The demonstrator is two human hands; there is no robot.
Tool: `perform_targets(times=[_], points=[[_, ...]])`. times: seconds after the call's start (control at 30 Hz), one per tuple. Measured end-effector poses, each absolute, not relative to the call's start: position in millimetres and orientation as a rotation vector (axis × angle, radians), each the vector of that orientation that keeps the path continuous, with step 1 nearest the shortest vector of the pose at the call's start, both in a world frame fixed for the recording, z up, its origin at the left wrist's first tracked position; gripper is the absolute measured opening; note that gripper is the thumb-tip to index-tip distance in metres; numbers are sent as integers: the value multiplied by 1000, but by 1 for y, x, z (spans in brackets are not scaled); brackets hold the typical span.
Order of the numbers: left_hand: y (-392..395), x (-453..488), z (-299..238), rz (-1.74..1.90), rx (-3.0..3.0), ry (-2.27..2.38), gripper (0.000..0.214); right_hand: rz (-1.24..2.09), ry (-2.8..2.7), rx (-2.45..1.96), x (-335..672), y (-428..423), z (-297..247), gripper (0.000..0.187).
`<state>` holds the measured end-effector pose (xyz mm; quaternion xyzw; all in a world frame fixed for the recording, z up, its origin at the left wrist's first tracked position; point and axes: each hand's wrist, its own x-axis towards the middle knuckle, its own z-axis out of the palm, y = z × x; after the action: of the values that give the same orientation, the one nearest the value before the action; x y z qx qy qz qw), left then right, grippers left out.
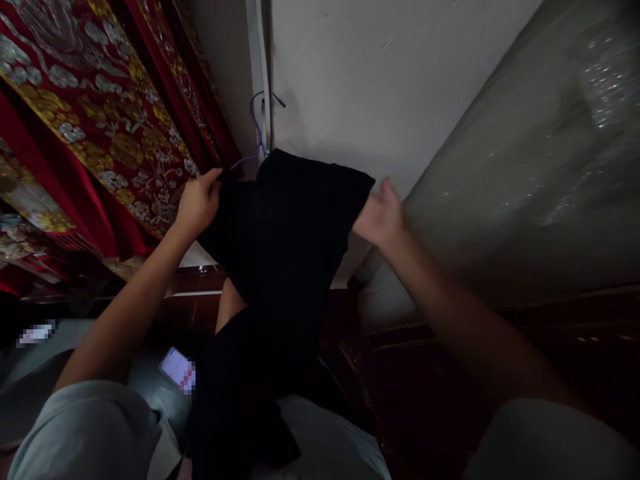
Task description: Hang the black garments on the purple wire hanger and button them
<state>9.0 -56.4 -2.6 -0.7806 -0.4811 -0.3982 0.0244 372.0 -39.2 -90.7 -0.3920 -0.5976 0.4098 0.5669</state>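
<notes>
Grey sleeves [95, 427] sit closest, 2 bare arms reaching past them to a black garment [285, 227], spread between the hands just below a purple hanger hook [259, 123]. From here, the left hand [199, 200] pinches its upper corner; the right hand [383, 215] stands loosely open at the opposite edge (blurred, gripping nothing I can see). Red embroidered cloth [125, 113] hangs nearby.

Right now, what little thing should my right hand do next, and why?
Perhaps close your right hand gently on the black cloth's right edge. That hand looks open there, though it's blurred, while your left hand grips the other side, so both sides might then be held.
</notes>
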Motion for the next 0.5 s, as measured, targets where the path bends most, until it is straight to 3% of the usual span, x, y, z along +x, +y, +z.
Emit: perform_targets(times=[0.13,0.23,0.37,0.5], points=[[-58,10,4,-1271,-2297,-1501,26,1057,-1183,-860,379,-44,-52,59],[-58,8,11,-1282,-2258,-1505,26,1062,-1208,-695,367,-59,-19,56],[-54,2,20,-1196,-2254,-1492,17,1010,-1350,-653,345,-76,14,65],[-48,1,25,-1028,-2298,-1488,33,936,-1376,-733,332,-71,35,85]])
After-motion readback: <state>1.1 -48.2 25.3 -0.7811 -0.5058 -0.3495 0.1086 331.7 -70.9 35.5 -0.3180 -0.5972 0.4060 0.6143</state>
